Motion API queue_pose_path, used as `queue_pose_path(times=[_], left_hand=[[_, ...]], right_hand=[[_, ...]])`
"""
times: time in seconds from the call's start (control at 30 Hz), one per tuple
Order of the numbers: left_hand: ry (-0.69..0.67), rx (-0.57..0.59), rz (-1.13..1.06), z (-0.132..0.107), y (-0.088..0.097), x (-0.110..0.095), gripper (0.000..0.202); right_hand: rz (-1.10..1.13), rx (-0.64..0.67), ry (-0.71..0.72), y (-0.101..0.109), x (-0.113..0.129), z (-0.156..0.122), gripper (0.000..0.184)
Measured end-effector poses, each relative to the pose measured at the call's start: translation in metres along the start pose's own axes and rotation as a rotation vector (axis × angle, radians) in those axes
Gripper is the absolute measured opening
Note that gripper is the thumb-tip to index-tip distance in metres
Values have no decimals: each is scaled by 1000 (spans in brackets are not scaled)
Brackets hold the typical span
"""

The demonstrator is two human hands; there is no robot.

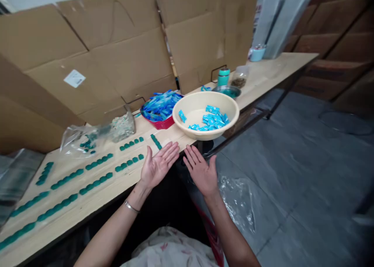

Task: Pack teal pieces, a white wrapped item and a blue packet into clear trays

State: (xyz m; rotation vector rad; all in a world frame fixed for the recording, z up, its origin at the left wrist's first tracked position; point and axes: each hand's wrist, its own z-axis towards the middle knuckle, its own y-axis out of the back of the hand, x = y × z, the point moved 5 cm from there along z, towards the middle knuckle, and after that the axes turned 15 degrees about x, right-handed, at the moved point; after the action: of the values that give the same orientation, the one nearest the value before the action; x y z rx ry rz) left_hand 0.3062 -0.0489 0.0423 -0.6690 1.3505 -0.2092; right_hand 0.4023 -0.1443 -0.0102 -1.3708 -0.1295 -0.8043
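Observation:
My left hand (159,165) is held palm up over the front edge of the table, fingers stretched out and nothing in it. Beside it, my right hand (202,169) is also spread flat, back upward, past the table's edge and below the cream basin (187,131). Small blue patterned packets (214,120) lie inside that basin. Rows of dark green scalloped pieces (96,183) run along the table to the left of my hands. One short green strip (156,142) lies just behind my left fingers.
A red basin (163,124) heaped with blue slim pieces stands against the cardboard wall (128,60). Clear bags (76,140) sit at the table's back left. A metal bowl (235,92), a teal bottle (223,77) and a jar (239,76) stand further right. Plastic film (238,202) lies on the floor.

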Motion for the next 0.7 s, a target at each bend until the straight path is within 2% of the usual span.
queue_pose_path(times=[0.13,0.23,0.3,0.43,0.53,0.6,0.7], left_hand=[[-51,7,-48,-14,10,-14,68],[-88,5,-64,-24,18,-19,62],[-120,-18,-57,-34,26,-19,49],[-181,-125,-1,-61,51,-22,26],[-233,-254,25,-87,72,-32,13],[-260,-328,36,-104,83,-40,10],[-279,-380,50,-125,92,-49,13]], right_hand=[[39,36,-30,-15,-18,5,65],[11,16,-58,-13,-25,-5,57],[-36,-24,-74,-7,-26,-18,52],[-145,-98,-91,11,-24,-40,40],[-210,-102,-115,19,-28,-39,33],[-234,-80,-141,15,-37,-31,30],[-267,-29,-186,-3,-54,-22,28]])
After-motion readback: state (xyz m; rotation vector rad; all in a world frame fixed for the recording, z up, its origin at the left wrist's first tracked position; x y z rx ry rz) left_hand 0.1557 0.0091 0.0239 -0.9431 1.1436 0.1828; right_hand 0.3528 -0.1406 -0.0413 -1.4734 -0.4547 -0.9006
